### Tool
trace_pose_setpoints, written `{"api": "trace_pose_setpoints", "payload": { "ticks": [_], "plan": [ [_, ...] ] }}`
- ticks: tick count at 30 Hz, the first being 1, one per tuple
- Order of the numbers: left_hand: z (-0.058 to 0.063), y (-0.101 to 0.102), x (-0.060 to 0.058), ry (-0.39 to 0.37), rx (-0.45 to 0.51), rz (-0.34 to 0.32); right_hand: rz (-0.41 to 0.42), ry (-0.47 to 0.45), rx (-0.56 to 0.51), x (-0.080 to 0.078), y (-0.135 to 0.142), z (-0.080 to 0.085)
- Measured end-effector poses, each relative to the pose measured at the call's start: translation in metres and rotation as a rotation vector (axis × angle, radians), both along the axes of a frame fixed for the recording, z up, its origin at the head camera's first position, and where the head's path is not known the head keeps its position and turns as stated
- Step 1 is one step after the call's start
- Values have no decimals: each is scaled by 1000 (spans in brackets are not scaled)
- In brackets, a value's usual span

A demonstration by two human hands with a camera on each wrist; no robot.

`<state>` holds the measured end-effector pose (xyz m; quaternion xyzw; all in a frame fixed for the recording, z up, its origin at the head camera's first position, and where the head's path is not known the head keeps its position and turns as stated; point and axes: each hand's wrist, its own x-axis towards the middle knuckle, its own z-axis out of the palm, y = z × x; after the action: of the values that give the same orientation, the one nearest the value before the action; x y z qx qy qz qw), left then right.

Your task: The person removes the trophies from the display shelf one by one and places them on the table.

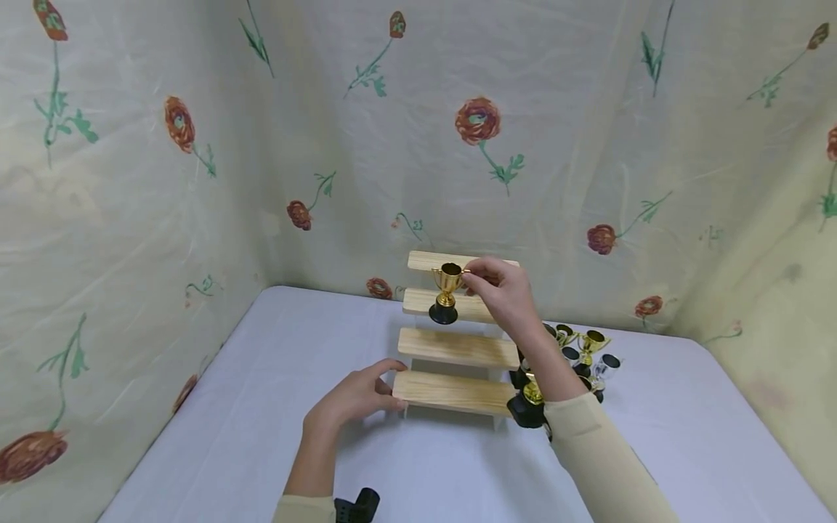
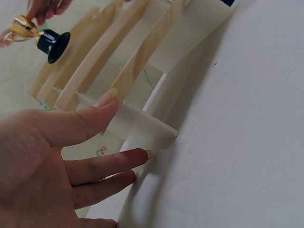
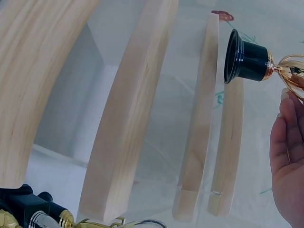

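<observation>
A small gold trophy cup (image 1: 447, 294) with a black base hangs upright in front of the upper boards of a wooden tiered stand (image 1: 458, 390). My right hand (image 1: 500, 290) pinches the cup by one of its side handles. In the right wrist view the trophy's black base (image 3: 247, 59) overlaps the narrow upper boards, and the right fingers (image 3: 289, 128) are at the gold part. My left hand (image 1: 356, 392) is at the left end of the lowest board. The left wrist view shows one digit touching the board's end and the other fingers (image 2: 109, 166) spread loosely beside the clear side panel.
Several gold and silver trophies (image 1: 591, 349) stand close together right of the stand, partly behind my right forearm. One gold trophy with a black base (image 1: 528, 407) is near the lowest board's right end. A flowered curtain (image 1: 366, 145) hangs behind the white table (image 1: 261, 407).
</observation>
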<state>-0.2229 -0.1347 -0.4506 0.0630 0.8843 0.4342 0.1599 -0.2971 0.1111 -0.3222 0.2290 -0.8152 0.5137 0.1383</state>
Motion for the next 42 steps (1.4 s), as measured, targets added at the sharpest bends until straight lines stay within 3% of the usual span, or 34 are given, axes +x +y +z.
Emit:
{"api": "trace_pose_setpoints", "payload": {
  "ticks": [6, 23, 35, 42],
  "plan": [
    [0, 1, 1, -6, 1, 4, 7, 24, -9, -6, 10, -12],
    [1, 2, 2, -15, 0, 14, -31, 38, -30, 8, 25, -19],
    [2, 1, 2, -4, -1, 2, -69, 64, 29, 39, 25, 1],
    [0, 1, 2, 4, 1, -7, -68, 46, -31, 24, 41, -18]
  ]
}}
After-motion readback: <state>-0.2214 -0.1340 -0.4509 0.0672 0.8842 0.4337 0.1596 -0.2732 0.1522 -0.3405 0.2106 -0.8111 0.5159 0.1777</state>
